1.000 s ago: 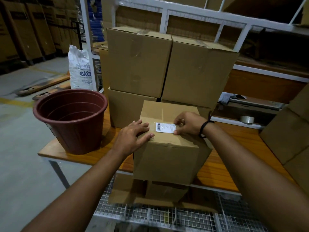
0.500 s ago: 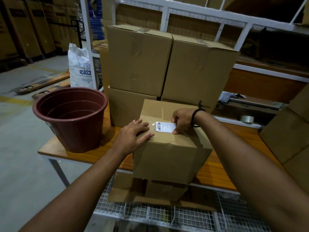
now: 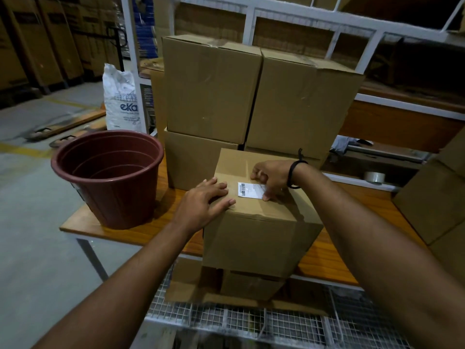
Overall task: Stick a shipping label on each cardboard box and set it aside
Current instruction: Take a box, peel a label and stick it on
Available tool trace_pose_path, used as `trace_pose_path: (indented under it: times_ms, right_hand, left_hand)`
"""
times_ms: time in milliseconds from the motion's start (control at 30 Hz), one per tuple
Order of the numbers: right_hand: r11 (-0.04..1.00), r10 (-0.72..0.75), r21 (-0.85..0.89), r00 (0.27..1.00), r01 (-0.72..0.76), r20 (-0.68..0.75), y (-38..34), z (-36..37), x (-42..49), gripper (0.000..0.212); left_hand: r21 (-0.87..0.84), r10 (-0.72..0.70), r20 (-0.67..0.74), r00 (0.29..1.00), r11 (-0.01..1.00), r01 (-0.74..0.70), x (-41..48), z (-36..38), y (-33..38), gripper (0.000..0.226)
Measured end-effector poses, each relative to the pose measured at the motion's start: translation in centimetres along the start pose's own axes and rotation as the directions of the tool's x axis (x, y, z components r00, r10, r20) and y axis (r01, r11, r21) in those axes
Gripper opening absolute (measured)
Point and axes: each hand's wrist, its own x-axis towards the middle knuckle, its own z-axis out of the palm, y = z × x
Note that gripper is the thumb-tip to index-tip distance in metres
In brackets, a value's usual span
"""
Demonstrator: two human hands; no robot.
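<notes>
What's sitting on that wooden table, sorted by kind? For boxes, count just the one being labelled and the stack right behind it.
Cardboard boxes: 5, the front box plus four in the stack behind
Shipping label: 1
Bucket: 1
Total: 7
Boxes partly hidden beside the stack are left out.

The near cardboard box (image 3: 261,238) stands upright just right of the maroon bucket (image 3: 110,177). It is plain brown, its top flaps are closed, and one corner is turned toward the camera. A white shipping label (image 3: 250,190), with a barcode at its left end, lies flat on the box's top. Behind this box, farther back than the bucket and to its right, are the stacked cardboard boxes (image 3: 211,89): two on top side by side and touching, with more beneath.
</notes>
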Motion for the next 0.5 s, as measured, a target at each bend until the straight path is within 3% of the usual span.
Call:
trace_pose_path:
  times_ms: [100, 267, 400, 500]
  right_hand:
    - [0.985, -0.082, 0.158, 0.995, 0.073, 0.056, -1.1, 0.1, 0.0, 0.061]
    - [0.978, -0.062, 0.195, 0.997, 0.068, -0.036, -2.4, 1.3, 1.0, 0.026]
    - [0.981, -0.042, 0.187, 0.997, 0.053, -0.062, -2.3, 1.5, 1.1, 0.044]
    - [0.987, -0.055, 0.146, 0.994, 0.068, -0.09, -2.1, 1.7, 0.7, 0.043]
  left_hand:
    - [-0.004, 0.01, 0.002, 1.0, 1.0, -0.01, -0.1, 0.1, -0.2, 0.061]
    - [0.016, 0.018, -0.001, 1.0, 1.0, -0.018, 0.0, 0.1, -0.2, 0.06]
    - [0.012, 0.031, -0.008, 1.0, 0.999, -0.03, 0.0, -0.1, 0.0, 0.061]
    - [0.004, 0.034, -0.003, 0.999, 0.999, -0.034, -0.2, -0.1, 0.1, 0.061]
